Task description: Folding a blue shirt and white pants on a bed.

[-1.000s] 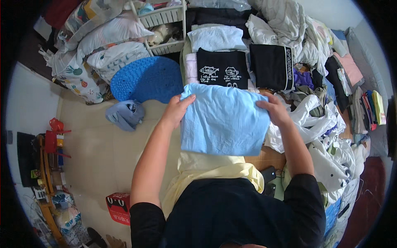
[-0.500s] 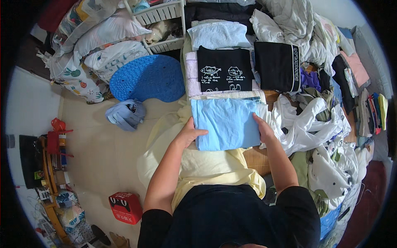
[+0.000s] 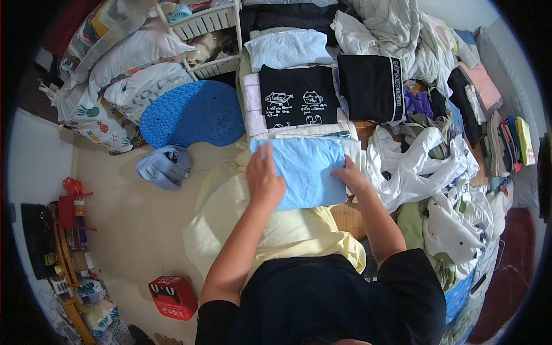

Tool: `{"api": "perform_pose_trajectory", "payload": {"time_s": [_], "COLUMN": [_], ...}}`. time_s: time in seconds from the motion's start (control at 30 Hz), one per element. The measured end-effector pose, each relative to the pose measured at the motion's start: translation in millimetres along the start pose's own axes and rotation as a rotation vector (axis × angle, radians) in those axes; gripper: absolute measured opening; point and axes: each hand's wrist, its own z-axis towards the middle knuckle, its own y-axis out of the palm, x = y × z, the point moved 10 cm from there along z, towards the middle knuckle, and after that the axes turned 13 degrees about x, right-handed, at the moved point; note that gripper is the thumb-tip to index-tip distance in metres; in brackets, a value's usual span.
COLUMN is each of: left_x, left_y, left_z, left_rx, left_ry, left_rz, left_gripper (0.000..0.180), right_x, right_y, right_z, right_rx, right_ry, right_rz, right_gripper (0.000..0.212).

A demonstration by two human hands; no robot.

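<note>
Patterned bag [image 3: 98, 118]: white with coloured fruit motifs, standing at the upper left, below other stuffed bags.
Blue-grey cloth [image 3: 164, 167]: bunched on the pale tiled floor [image 3: 123, 230].
Red box [image 3: 172, 297]: on the floor, near the person's left elbow.
Blue mat [image 3: 192, 115]: rounded, textured surface, near the blue-grey cloth.
Rack [image 3: 204, 26]: pale, slatted, two tiers visible, items inside.
Pale yellow cloth [image 3: 221, 213]: spread loosely in front of the person, reaching the near edge of the light blue cloth.
Left grip [image 3: 266, 181]: released; fingers extended over the left margin of the light blue cloth, fingertips blurred.
Folded towel [image 3: 287, 49]: pale blue, at the far end of the row.
Printed black garment [image 3: 296, 86]: folded flat, white drawings on top, between the folded towel and the light blue cloth.
Light blue cloth [image 3: 310, 181]: folded to a rough rectangle, surface creased, centred between both hands, directly in front of the torso.
Right grip [image 3: 352, 175]: at the right edge of the light blue cloth, fingers bent, touching; cannot tell whether the edge is pinched.
Banded black garment [image 3: 368, 86]: folded, white-lettered band along its right edge, beside the printed black garment.
Quilt [image 3: 385, 31]: greyish white, heaped at the far side.
White fabric [image 3: 420, 167]: crumpled, right of the right grip.
Pink cloth [image 3: 482, 89]: folded, at the far right.
Garment row [image 3: 509, 144]: folded pieces side by side, yellow one outermost.
</note>
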Motion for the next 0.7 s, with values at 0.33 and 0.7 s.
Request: {"api": "perform_pose_trajectory", "payload": {"time_s": [0.33,0.7], "left_x": [76.1,20.1], "left_y": [83.3,99.0], "left_z": [-11.0,-38.2], "left_rx": [-0.290,-0.737], "left_ry": [0.494,0.364], "left_rz": [0.045,0.304], "left_gripper": [0.072,0.113], "right_x": [-17.7,-40.8], "right_y": [-13.3,3.5], "right_z": [73.0,67.3], "right_rx": [0.343,0.509], "right_ry": [0.020,-0.457], "right_rz": [-0.359,-0.702], "right_gripper": [0.053,0.022]}}
